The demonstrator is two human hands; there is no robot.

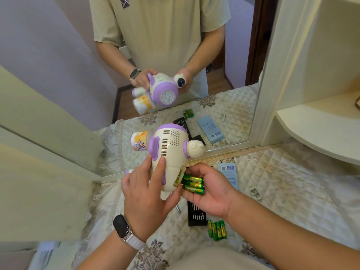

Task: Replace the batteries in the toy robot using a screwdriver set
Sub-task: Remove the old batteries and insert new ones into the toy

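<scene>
Large mirror [233,45] with cream frame stands at back. Quilted cream cover [282,182] with brown floral pattern is spread over surface, reaching mirror's lower edge (repeated in reflection). Curved cream shelf [311,129] at right. Smartwatch [121,227], dark face, white strap, low in view.

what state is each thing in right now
toy robot: held tilted above the table, battery compartment open
left hand: grips the toy robot
right hand: fingers cradle the three batteries
three batteries: loose, right beside the open compartment
four batteries: lying side by side on the table, untouched
screwdriver set: case open, bits showing
blue box: lying flat by the mirror
</scene>
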